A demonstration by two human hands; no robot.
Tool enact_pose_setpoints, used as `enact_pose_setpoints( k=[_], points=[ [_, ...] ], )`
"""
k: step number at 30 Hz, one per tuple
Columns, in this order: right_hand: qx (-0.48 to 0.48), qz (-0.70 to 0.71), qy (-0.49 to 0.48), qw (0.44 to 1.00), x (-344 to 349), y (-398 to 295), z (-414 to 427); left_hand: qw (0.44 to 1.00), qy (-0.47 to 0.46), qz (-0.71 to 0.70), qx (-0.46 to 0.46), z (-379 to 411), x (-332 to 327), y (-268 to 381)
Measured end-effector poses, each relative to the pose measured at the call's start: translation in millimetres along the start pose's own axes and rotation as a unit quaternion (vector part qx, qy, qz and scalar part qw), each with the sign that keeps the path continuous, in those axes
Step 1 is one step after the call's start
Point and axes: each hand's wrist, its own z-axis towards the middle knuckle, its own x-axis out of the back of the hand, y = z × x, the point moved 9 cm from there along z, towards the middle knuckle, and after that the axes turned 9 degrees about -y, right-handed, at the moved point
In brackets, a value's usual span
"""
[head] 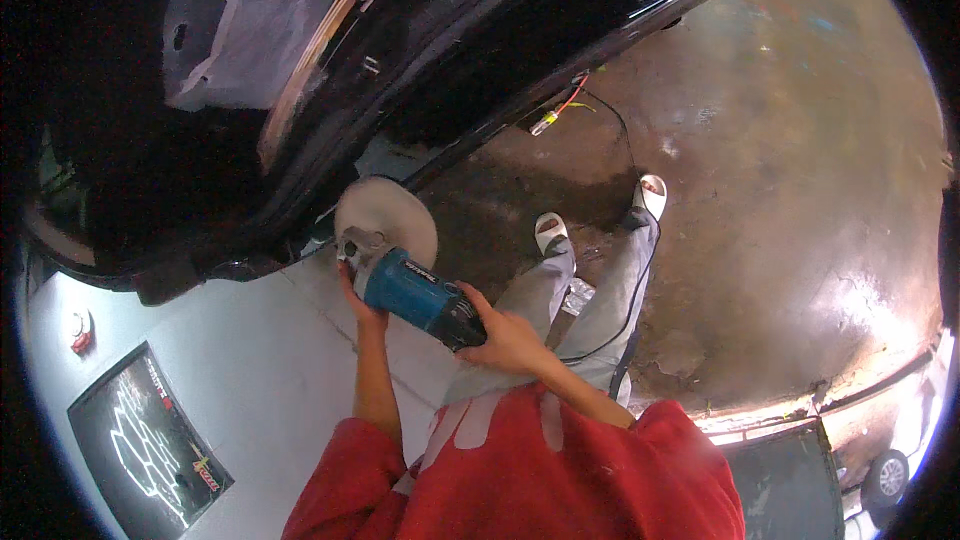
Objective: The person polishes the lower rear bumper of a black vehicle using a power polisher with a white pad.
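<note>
A blue Makita rotary polisher [409,292] is held tilted across the front of my body. My left hand [365,300] grips its front end by the metal gear head. Around the black rear of the body wraps my right hand [506,334]. The large round pale polishing pad [394,214] sits at the far end, close to the dark lower edge of a black car body [315,165]. Whether the pad touches the car or spins, I cannot tell. A black power cord [652,255] runs past my legs to the floor.
An orange extension lead with a yellow-and-clear connector [544,122] lies on the wet-looking concrete floor [750,165] beside the car. Translucent plastic sheeting [255,30] shows within the dark car area. A framed dark panel [150,442] bearing writing hangs on the white wall [277,390]. A wheel [891,476] appears lower right.
</note>
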Motion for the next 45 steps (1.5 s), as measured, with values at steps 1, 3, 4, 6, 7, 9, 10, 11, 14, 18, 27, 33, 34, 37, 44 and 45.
enact_pose_setpoints(
  k=[1,3,4,6,7,9,10,11,14,18,27,33,34,37,44,45],
  points=[
    [-0.004,-0.004,0.001,1.000,-2,-1,3,1.000,0.017,-0.001,0.000,-2,4,1],
    [0.007,0.002,0.002,1.000,1,-4,1,0.999,0.043,0.012,-0.001,-8,-5,4],
    [0.006,0.000,0.016,1.000,8,-5,-3,0.998,0.051,0.026,-0.002,-9,-18,3],
    [0.017,0.007,0.052,0.998,29,-8,-24,0.998,0.028,0.050,0.016,-10,-60,-1],
    [0.011,0.010,0.073,0.997,44,-7,-37,0.998,-0.001,0.059,0.034,-9,-89,-5],
    [-0.004,0.014,0.111,0.994,82,-3,-70,0.992,-0.013,0.115,0.038,-9,-146,-16],
    [-0.006,0.055,0.132,0.990,102,0,-88,0.987,-0.025,0.159,0.001,-4,-184,-19],
    [-0.008,0.095,0.150,0.984,123,3,-106,0.981,-0.063,0.185,0.001,7,-226,-26],
    [0.079,0.165,0.258,0.949,192,-11,-147,0.944,-0.189,0.269,-0.034,28,-362,-43],
    [0.019,0.155,0.347,0.925,273,-20,-191,0.876,-0.293,0.369,-0.104,46,-525,-61],
    [0.025,0.196,0.359,0.912,261,-25,-180,0.828,-0.302,0.438,-0.176,46,-537,-53],
    [-0.012,0.069,0.198,0.978,120,-8,-93,0.971,-0.104,0.216,-0.022,39,-270,-1],
    [0.012,0.070,0.170,0.983,93,-11,-75,0.975,-0.056,0.213,0.008,35,-219,8],
    [0.003,0.035,0.096,0.995,24,-2,-21,0.984,-0.044,0.175,0.009,24,-111,31],
    [-0.033,-0.153,0.039,0.987,-10,61,32,0.997,-0.041,0.063,-0.006,-3,-6,-12],
    [-0.048,-0.177,0.044,0.982,0,76,31,0.999,-0.038,0.030,0.014,-5,-5,-30]
  ],
)
